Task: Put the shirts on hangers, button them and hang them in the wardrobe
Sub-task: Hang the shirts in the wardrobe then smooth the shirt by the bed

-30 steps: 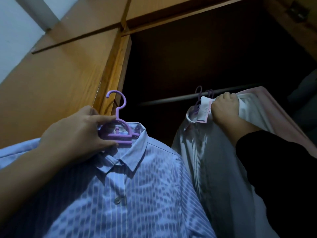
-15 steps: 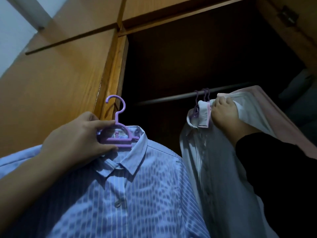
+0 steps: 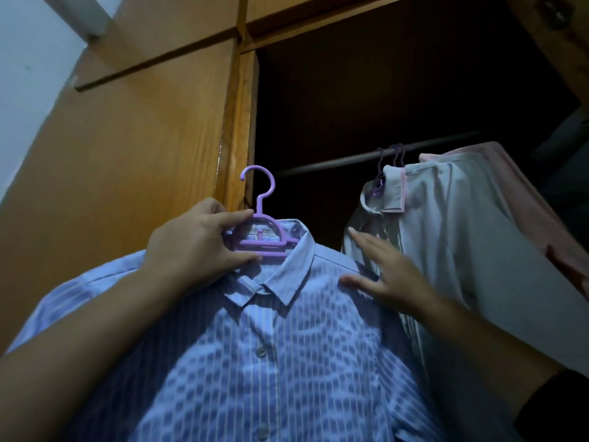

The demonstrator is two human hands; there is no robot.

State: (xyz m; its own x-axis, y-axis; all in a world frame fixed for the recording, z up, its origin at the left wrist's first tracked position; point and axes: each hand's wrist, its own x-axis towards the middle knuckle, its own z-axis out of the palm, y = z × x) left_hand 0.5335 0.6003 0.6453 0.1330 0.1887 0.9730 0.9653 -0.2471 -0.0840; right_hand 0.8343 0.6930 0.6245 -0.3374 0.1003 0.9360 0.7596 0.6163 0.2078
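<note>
Your left hand (image 3: 194, 247) grips purple hanger (image 3: 259, 232) w/ blue shirt (image 3: 255, 362) hanging below; right hand (image 3: 387, 275) flat, fingers straight, on its shoulder.

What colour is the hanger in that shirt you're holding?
Purple, plain plastic, seen clearly in the head view, gripped by the left hand.

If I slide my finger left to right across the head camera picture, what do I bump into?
Wooden wardrobe door → left hand → purple hanger → right hand → white shirt → pink shirt.
</note>
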